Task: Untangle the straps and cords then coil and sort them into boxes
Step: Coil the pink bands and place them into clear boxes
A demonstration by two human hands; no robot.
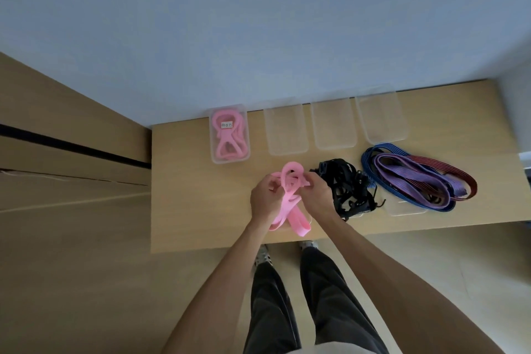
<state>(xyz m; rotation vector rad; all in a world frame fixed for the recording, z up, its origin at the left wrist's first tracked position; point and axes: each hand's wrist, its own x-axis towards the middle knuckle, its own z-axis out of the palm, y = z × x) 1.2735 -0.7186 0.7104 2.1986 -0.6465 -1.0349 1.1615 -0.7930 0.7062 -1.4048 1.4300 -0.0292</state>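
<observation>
Nearest the person, at six o'clock on the desk (184, 210), loops of a pink strap (290, 218) hung down onto the desk edge, over a clear box that barely showed beneath them. The left hand (265, 200) had its fingers curled around the strap's left side, and the right hand (317, 195) pinched its right side, both grips closed on it, with a pink loop standing up between them. Just beside the right hand, toward three o'clock, lay a tangle of black straps (349, 188). Farther toward three o'clock lay blue, purple and red cords (413, 181), partly over another clear box (402, 210). At twelve o'clock, along the far edge, stood four clear boxes in a row: the leftmost box (230, 159) held coiled pink straps and a small label; the other three (333, 126) looked bare.
</observation>
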